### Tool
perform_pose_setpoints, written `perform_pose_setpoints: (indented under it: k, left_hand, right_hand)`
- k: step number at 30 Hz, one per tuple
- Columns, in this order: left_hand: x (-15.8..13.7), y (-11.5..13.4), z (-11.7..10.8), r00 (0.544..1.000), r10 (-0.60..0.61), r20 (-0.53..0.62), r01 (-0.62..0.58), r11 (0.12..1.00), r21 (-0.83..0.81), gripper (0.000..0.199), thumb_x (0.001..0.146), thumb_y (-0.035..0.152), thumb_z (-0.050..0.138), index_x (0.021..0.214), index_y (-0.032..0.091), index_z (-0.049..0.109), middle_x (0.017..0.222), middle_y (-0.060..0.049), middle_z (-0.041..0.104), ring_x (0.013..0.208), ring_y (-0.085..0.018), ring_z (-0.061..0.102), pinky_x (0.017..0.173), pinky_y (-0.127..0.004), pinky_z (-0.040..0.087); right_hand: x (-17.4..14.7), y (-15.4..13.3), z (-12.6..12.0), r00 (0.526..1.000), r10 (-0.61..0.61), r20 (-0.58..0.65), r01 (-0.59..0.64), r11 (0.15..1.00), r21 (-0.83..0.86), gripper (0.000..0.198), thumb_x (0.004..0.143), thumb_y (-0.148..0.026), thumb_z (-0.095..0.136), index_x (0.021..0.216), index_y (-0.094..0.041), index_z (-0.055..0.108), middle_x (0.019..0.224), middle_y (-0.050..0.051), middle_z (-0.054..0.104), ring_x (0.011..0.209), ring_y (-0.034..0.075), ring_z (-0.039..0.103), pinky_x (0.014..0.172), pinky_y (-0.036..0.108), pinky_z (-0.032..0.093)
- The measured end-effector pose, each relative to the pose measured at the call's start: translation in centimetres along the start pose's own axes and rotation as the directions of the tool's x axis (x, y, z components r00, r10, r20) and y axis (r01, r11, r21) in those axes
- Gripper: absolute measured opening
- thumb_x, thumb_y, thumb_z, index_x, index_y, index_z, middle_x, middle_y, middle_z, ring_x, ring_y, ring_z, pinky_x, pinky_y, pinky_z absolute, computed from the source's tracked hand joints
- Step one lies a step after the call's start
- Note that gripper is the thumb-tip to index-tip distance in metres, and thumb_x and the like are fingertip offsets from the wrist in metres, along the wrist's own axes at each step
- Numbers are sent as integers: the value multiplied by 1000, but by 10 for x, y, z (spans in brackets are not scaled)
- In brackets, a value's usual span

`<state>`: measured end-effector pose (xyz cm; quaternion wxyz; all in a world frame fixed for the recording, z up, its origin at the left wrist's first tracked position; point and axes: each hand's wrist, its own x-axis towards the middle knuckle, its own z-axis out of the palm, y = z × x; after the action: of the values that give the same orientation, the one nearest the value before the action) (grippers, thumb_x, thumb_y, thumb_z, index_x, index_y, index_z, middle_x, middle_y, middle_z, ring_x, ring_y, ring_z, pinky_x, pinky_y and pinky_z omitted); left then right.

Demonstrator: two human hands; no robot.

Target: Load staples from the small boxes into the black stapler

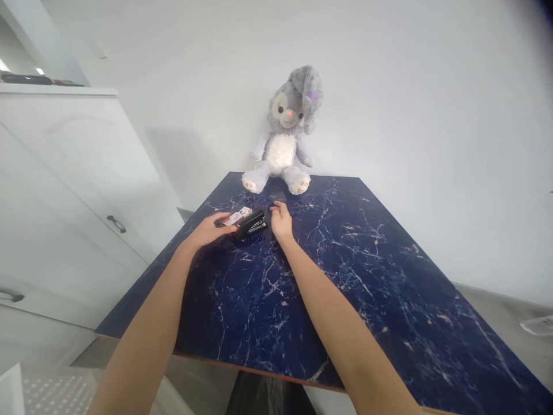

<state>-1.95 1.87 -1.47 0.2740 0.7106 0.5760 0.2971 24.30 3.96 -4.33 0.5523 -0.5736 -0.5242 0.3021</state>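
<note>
A black stapler [252, 223] lies on its side or at an angle on the dark blue table, its jaw end pointing right. Behind it and touching it is a small white and red box [237, 216]. My left hand [211, 229] closes around the left ends of both, thumb in front at the stapler and fingers behind at the box. Just right of the stapler's jaw is my right hand [281, 221], apart from it. Its fingers are curled in, and whatever they may hold is hidden.
A grey plush rabbit [283, 150] sits at the table's far edge against the white wall. The marble-patterned table [345, 259] narrows away from me. White cabinets [64, 190] with dark handles stand at the left, with a dark object [26, 79] on top.
</note>
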Motion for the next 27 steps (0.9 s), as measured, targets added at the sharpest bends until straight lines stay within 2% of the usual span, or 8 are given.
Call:
perform_pose_setpoints:
  k: [4,9,14,18,20,22,25,27]
  left_hand:
    - [1,0,1,999,-17,28,16,999,45,75,71,65,75,133,25,63,137,-8,63,119,-30,61,103,-40,44]
    - [1,-1,1,1000,-8,-9,8,999,52,74,70,64,75,131,24,65,134,-9,65,118,-30,62,101,-38,45]
    - [0,0,2,999,8,-46,-2,991,136,51,84,64,61,112,24,75,121,-8,72,111,-30,65,97,-38,47]
    - [0,5,6,981,93,-168,-66,986,155,36,82,49,68,108,25,74,117,-5,73,106,-27,67,95,-35,49]
    - [0,7,12,954,72,-291,-49,995,86,32,82,40,68,109,24,72,112,-6,74,102,-25,68,93,-35,51]
    - [0,9,17,911,-12,-413,-9,999,-48,31,82,35,67,111,22,70,106,-7,74,93,-23,71,88,-36,54]
    - [1,15,22,865,-202,-460,22,930,-366,34,85,31,64,117,20,66,97,-8,74,77,-21,73,78,-37,59]
    - [1,21,22,879,-262,-399,-26,809,-587,33,84,26,64,115,17,67,101,-9,73,79,-20,73,79,-37,60]
  right_hand:
    - [0,0,-2,992,65,-105,-55,993,102,38,95,-39,37,115,-23,64,110,6,72,103,22,64,94,32,46]
    - [-4,-6,-1,993,-116,-29,106,969,-225,34,95,-28,37,100,-20,70,104,9,70,101,24,62,94,33,43]
    - [-10,-4,-13,939,-285,192,344,767,-542,24,84,-14,50,88,-21,73,111,8,67,103,26,55,94,37,40]
    - [-17,-2,-25,849,-427,312,522,581,-624,28,86,-12,51,100,-23,73,121,10,63,115,29,46,99,41,35]
    - [-20,-3,-27,829,-448,334,547,524,-653,28,89,-15,51,106,-22,72,122,12,62,115,30,46,101,42,34]
    - [-21,-5,-28,853,-437,285,498,520,-694,29,90,-17,50,112,-19,69,121,14,62,111,30,49,98,43,36]
    - [-18,-5,-29,909,-385,157,378,607,-699,31,92,-18,48,118,-16,63,115,15,66,101,29,57,91,40,40]
    - [-13,-2,-31,939,-333,91,311,704,-638,27,94,-21,46,114,-18,64,107,13,69,94,26,61,86,36,43]
